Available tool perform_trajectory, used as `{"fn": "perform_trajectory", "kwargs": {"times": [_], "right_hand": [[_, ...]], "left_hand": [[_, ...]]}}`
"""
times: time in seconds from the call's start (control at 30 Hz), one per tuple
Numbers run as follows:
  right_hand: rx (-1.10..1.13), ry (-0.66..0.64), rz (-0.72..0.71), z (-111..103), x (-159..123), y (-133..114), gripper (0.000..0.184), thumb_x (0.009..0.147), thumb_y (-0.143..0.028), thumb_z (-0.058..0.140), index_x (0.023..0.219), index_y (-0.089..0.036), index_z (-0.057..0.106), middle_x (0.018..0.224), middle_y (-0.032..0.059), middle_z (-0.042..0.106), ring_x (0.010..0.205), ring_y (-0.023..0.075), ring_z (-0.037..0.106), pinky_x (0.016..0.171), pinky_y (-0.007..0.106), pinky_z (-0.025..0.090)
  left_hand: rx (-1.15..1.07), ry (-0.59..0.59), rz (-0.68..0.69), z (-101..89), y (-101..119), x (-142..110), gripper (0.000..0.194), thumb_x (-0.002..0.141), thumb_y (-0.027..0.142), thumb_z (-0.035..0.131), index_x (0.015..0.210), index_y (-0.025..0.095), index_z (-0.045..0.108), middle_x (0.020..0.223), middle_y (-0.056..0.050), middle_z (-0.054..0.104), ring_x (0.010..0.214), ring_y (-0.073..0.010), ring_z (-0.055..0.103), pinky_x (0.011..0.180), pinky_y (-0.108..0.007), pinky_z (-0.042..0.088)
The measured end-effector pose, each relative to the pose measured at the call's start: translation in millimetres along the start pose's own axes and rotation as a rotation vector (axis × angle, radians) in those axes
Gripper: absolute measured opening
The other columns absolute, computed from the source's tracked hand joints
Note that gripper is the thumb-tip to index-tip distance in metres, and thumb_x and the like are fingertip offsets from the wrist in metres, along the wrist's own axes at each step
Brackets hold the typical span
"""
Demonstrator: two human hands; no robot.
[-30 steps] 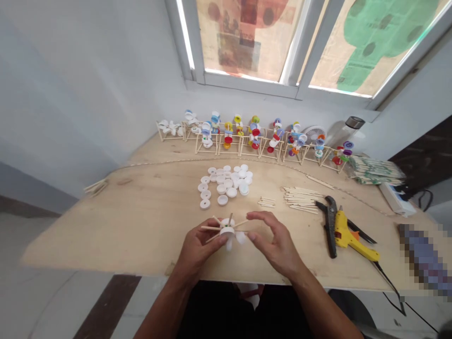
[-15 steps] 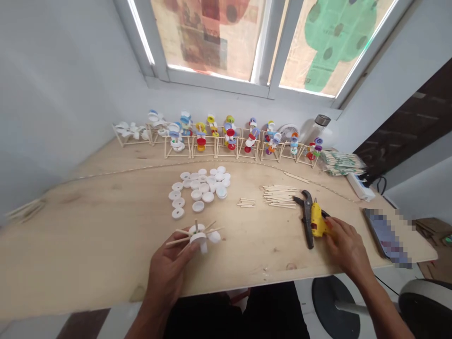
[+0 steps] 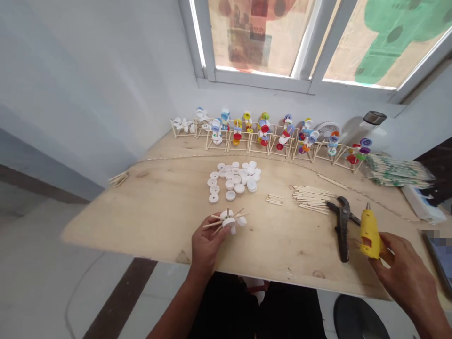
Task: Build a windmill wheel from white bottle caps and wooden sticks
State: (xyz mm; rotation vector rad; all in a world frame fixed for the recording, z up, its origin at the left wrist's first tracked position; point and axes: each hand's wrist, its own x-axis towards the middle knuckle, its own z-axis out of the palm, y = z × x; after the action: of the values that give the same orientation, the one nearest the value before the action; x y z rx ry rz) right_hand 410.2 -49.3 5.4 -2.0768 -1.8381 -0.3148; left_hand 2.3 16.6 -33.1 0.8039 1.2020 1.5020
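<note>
My left hand [image 3: 207, 240] is closed on a small wheel of white bottle caps and wooden sticks [image 3: 229, 222], held just over the table's front part. Sticks fan out from its hub, and white caps hang at its right side. My right hand [image 3: 406, 268] grips the handle of a yellow glue gun [image 3: 370, 233], nozzle pointing up and away. Just left of the glue gun lies a pair of dark pliers [image 3: 342, 228]. White bottle caps [image 3: 239, 188] are grouped beyond my left hand. A few short sticks [image 3: 274, 199] and a pile of longer sticks [image 3: 312, 197] lie right of them.
Along the wall stands a row of stick frames with coloured cap wheels [image 3: 237, 132]. A small fan [image 3: 328, 129], a bottle [image 3: 367, 125], packs of sticks [image 3: 397, 170], a white power strip [image 3: 423, 203] and a phone [image 3: 438, 259] occupy the right side.
The glue gun has come up off the table beside the pliers, in my right hand. The view has swung left; my left hand still holds the cap wheel.
</note>
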Motion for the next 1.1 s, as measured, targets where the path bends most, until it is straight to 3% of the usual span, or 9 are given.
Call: {"fn": "perform_trajectory", "kwargs": {"times": [0.1,0.23,0.4,0.57,0.8,1.1], "right_hand": [[0.354,-0.029,0.11,-11.1,-6.2,-48.2,0.036,0.079,-0.043,0.051,0.108,-0.022,0.053,0.101,0.0088,0.063,0.088,0.0266,0.062,0.069,0.035,0.051],[0.707,-0.059,0.057,-14.2,-6.7,-128.3,0.023,0.082,-0.034,0.057,0.102,-0.022,0.058,0.095,0.0053,0.064,0.088,0.022,0.062,0.073,0.029,0.05],[0.945,-0.332,-0.06,-9.6,-0.8,-197.6,0.019,0.087,-0.031,0.05,0.101,-0.02,0.056,0.091,0.005,0.063,0.081,0.0191,0.062,0.069,0.026,0.049],[0.924,-0.454,-0.1,-4.5,-1.4,-217.9,0.015,0.089,-0.031,0.048,0.097,-0.02,0.055,0.081,0.0021,0.06,0.07,0.0158,0.057,0.063,0.025,0.044],[0.898,-0.437,-0.02,-4.0,-0.9,-226.2,0.014,0.089,-0.033,0.049,0.082,-0.02,0.05,0.074,-0.0001,0.052,0.065,0.0139,0.05,0.058,0.024,0.04],[0.836,-0.375,-0.043,4.4,-3.8,-233.3,0.018,0.088,-0.034,0.05,0.075,-0.021,0.048,0.067,-0.0018,0.05,0.058,0.0127,0.049,0.053,0.023,0.038]], "left_hand": [[0.007,0.017,0.018,-0.8,-3.4,0.3,0.038,0.062,0.03,0.078,0.095,0.017,0.064,0.105,-0.007,0.068,0.097,-0.0212,0.064,0.086,-0.032,0.051],[-0.01,0.028,0.04,0.0,-3.5,-1.4,0.037,0.064,0.028,0.078,0.097,0.019,0.064,0.099,-0.005,0.07,0.093,-0.0184,0.065,0.086,-0.03,0.051],[0.057,0.037,0.08,-0.2,-2.1,-4.4,0.039,0.065,0.03,0.076,0.1,0.017,0.064,0.1,-0.007,0.07,0.094,-0.022,0.066,0.088,-0.035,0.052],[0.079,0.028,0.075,-1.0,-0.9,-5.4,0.039,0.066,0.03,0.076,0.1,0.017,0.064,0.101,-0.007,0.07,0.097,-0.023,0.065,0.089,-0.036,0.052],[0.048,0.001,0.074,-0.7,3.4,-5.5,0.038,0.065,0.03,0.077,0.099,0.018,0.065,0.099,-0.006,0.07,0.094,-0.0219,0.066,0.087,-0.033,0.053],[0.113,0.023,0.068,-1.7,5.1,-6.8,0.04,0.063,0.031,0.078,0.098,0.018,0.065,0.099,-0.007,0.07,0.095,-0.0231,0.065,0.088,-0.034,0.052]]}}
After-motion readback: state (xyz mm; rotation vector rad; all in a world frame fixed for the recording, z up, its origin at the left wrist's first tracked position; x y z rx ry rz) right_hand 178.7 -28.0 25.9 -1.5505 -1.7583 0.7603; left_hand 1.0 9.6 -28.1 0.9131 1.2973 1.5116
